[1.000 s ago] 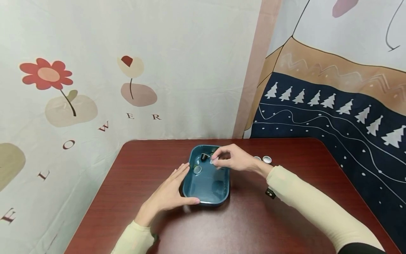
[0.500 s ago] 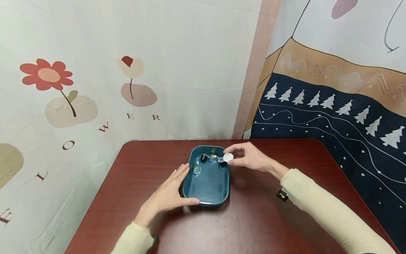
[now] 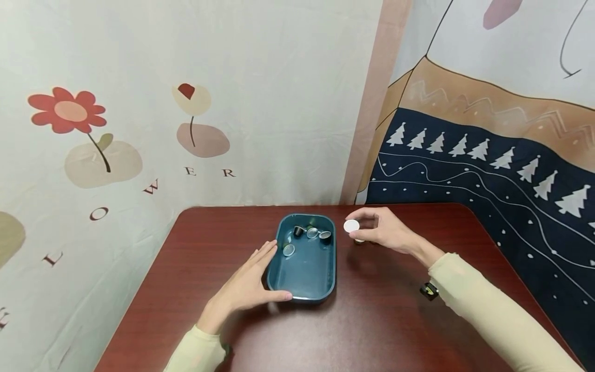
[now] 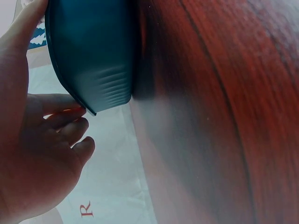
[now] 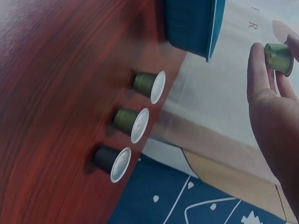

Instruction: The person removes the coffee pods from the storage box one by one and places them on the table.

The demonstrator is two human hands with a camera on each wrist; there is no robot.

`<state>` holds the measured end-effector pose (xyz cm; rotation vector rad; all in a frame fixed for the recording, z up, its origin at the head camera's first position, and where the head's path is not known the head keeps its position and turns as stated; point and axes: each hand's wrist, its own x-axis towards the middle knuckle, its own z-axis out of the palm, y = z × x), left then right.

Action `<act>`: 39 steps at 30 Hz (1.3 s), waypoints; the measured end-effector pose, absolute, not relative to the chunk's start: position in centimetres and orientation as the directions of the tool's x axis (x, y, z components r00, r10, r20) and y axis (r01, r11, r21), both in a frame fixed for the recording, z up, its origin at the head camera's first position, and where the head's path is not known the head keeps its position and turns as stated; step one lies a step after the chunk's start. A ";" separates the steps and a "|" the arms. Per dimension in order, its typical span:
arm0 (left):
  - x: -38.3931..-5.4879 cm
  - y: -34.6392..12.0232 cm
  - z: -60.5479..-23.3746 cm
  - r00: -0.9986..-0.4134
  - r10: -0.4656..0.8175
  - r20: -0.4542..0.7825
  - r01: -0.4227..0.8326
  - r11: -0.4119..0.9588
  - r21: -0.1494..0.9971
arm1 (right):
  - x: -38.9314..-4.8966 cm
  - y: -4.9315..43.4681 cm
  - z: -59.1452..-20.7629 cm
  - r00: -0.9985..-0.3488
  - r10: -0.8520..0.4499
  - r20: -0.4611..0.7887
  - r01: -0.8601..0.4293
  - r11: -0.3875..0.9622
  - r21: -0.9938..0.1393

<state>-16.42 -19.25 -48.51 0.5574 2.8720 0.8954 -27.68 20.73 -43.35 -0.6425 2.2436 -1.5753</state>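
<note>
Left hand [image 3: 247, 282] wide against bin [image 3: 303, 274] | right hand [image 3: 385, 227] pinching green capsule [image 5: 279, 58] | three capsules [image 5: 132, 124] out, right of bin | four capsules [image 3: 312, 233] remain inside

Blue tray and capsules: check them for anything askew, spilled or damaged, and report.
The black capsule at the far left inside the blue tray looks askew: it appears tipped on its side, unlike the three capsules standing upright in a row on the table. No spill or damage shows.

Glossy wood-grain table [image 3: 395, 320], smooth plastic-looking tray [image 3: 304, 276], shiny metallic capsule [image 5: 279, 58], matt cloth backdrop [image 3: 288, 103]
</note>
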 end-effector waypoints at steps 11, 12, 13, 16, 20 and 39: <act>-16.6 -19.4 -48.5 -0.927 0.373 0.028 0.322 0.759 0.566 | -27.4 23.4 -43.4 -0.878 -0.478 0.005 -0.164 0.291 -0.943; -16.5 -19.4 -48.5 -0.928 0.371 0.026 0.319 0.759 0.568 | -27.4 23.7 -43.4 -0.881 -0.472 0.010 -0.172 0.300 -0.938; -16.5 -19.4 -48.5 -0.929 0.370 0.023 0.317 0.760 0.567 | -27.3 23.9 -43.4 -0.885 -0.466 0.017 -0.182 0.311 -0.933; -16.5 -19.4 -48.5 -0.928 0.371 0.018 0.316 0.763 0.564 | -27.1 24.8 -43.3 -0.896 -0.442 0.032 -0.202 0.343 -0.917; -16.5 -19.4 -48.6 -0.928 0.372 0.021 0.318 0.760 0.567 | -26.9 26.0 -43.2 -0.911 -0.411 0.043 -0.211 0.372 -0.904; -16.4 -19.4 -48.5 -0.930 0.366 0.027 0.313 0.753 0.578 | -25.3 31.6 -43.8 -0.959 -0.275 0.065 -0.184 0.434 -0.882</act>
